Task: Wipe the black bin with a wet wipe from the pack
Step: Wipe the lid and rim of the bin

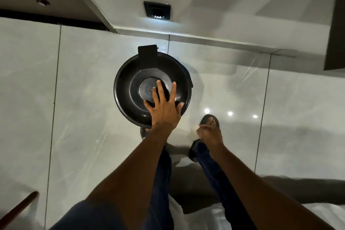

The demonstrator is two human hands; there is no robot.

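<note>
My left grip is spread open, flat on the black bin's lid on the tiled floor; my right grip is closed round a wet wipe. Pressing hard might tip the bin.

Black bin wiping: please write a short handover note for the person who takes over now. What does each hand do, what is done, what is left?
Left hand: open, fingers spread, reaching over the near rim of the black bin.
Right hand: closed on a crumpled white wet wipe, held beside the bin, not touching it.
Bin: on the tiled floor, lid closed.
Pack: not in view.
Done: wipe taken.
Left: the wiping itself; no wiped area can be seen.
</note>
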